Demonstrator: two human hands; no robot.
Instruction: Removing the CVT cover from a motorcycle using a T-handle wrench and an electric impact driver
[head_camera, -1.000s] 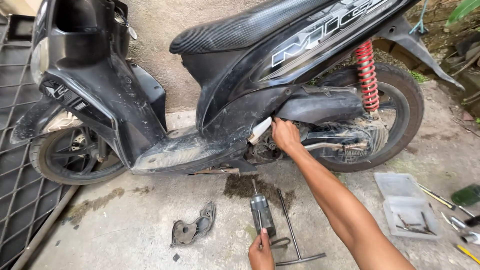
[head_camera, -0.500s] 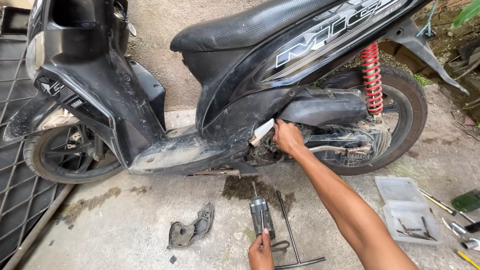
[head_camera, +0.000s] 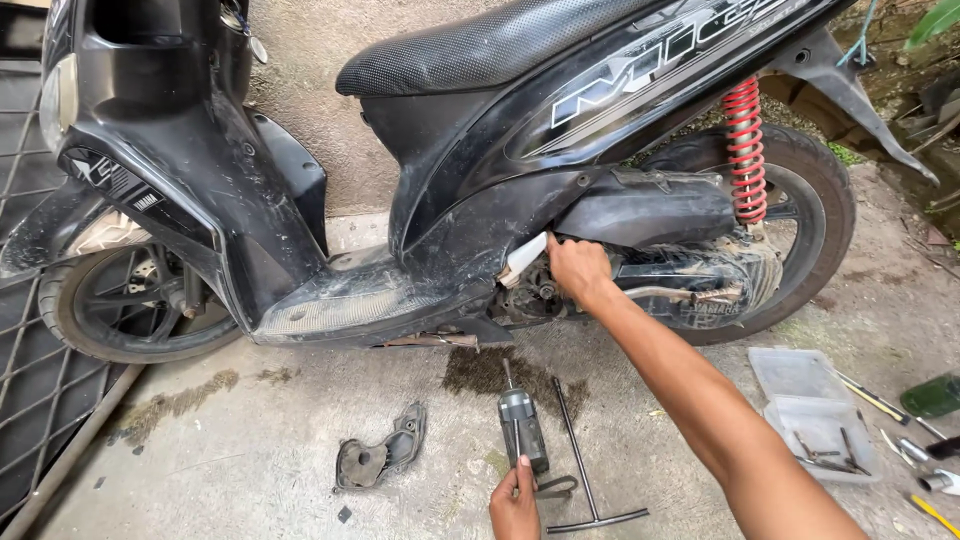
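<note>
The right hand (head_camera: 578, 268) grips a pale, flat, wedge-like tool (head_camera: 524, 258) pushed in under the black side panel of the scooter (head_camera: 480, 170), just ahead of the red shock (head_camera: 745, 150). Below the scooter, on the concrete by an oil stain (head_camera: 490, 370), the left hand (head_camera: 515, 505) closes its fingers on the lower end of a dark grey cylindrical part (head_camera: 523, 428), beside a T-handle wrench (head_camera: 585, 460).

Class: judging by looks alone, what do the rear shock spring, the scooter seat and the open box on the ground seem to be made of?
Rear shock spring: probably steel painted red; evenly coiled, slightly glossy.
Scooter seat: likely black vinyl or a similar synthetic cover; matte with a fine dimpled grain.
Open box: seems to be clear plastic; translucent and cloudy, with small tools showing through it.
</note>
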